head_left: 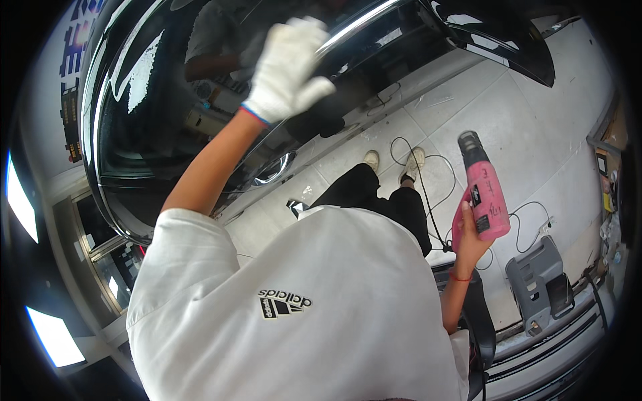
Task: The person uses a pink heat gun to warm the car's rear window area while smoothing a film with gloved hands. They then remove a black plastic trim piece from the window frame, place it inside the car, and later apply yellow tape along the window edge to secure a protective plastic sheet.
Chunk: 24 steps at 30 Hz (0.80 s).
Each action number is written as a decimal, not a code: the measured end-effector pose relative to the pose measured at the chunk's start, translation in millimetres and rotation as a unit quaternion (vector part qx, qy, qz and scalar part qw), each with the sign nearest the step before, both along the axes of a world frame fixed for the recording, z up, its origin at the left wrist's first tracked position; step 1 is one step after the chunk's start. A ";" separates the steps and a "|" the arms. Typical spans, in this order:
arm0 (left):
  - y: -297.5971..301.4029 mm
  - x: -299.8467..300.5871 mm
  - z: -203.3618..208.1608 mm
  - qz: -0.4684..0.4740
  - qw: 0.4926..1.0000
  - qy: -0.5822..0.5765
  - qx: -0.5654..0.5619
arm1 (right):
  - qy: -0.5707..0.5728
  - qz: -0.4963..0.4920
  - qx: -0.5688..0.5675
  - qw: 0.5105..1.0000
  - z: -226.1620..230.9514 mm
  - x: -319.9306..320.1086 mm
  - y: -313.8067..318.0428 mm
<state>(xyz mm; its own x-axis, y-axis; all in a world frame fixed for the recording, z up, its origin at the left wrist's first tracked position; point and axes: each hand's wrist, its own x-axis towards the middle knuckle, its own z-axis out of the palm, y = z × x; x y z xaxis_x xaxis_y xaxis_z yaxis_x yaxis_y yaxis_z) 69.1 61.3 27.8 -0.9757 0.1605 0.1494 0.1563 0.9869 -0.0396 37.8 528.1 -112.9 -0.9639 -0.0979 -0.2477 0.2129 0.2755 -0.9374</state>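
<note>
My left hand (287, 72) wears a white knit glove with a red and blue cuff. It lies against the glossy black side of a car (150, 144), beside a bright trim strip (364, 23). The thumb stands apart from the outstretched fingers, and nothing is held in them. Whether the palm presses on the panel is hidden. Out to the right, my bare right hand (473, 242) is wrapped round the handle of a pink heat gun (485, 194). The gun's dark nozzle (470, 142) points away from me, over the floor and apart from the car.
A black cord (431, 207) loops over the pale tiled floor (528, 134) near my shoes. A dark glossy car part (498, 40) juts out at the upper right. Grey plastic equipment (535, 277) stands at the right, with a black seat (478, 314) close by my right arm.
</note>
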 end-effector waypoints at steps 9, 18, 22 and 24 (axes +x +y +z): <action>6.4 -124.4 -67.3 0.030 0.993 0.095 -0.057 | -0.116 -0.127 0.024 0.985 -16.2 13.8 38.9; 1.6 -61.5 -75.9 0.119 0.974 0.189 0.016 | -0.091 -0.092 0.016 0.991 -5.1 48.9 42.9; -7.0 50.8 -65.1 0.317 0.927 0.201 -0.010 | -0.098 -0.042 0.018 0.994 -11.3 55.8 36.2; -15.1 112.6 -72.9 0.410 0.889 0.198 -0.036 | -0.083 -0.031 0.006 0.996 -12.9 58.7 32.9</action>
<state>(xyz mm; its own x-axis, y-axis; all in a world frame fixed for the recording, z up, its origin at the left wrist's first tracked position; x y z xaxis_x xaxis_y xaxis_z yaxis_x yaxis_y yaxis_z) 181.8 46.2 -45.1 -0.6422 -0.5587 0.5248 -0.6561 0.7546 0.0005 96.5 561.0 -125.8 -0.9132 -0.0361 -0.4058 0.3823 0.2687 -0.8841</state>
